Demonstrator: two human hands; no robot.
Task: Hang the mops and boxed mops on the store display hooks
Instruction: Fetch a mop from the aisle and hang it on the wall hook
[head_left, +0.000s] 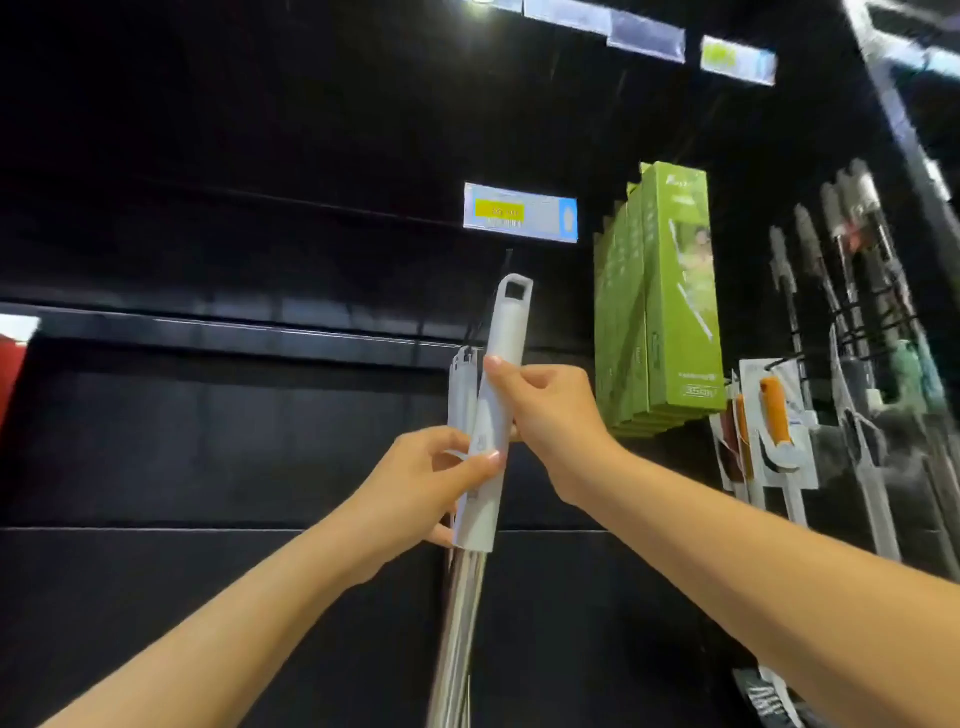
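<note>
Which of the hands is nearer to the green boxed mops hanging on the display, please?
The right. The right hand grips the white mop handle just left of the green boxed mops; the left hand holds the handle lower and farther left.

The shiny metal pole (460, 639) under the white plastic mop handle (500, 374) runs off the bottom edge, its head unseen. Other white hanging handles (461, 395) behind are mostly covered by it and the left hand (415, 488). Print on the yellow-patched price label (519, 212) is blurred.
</note>
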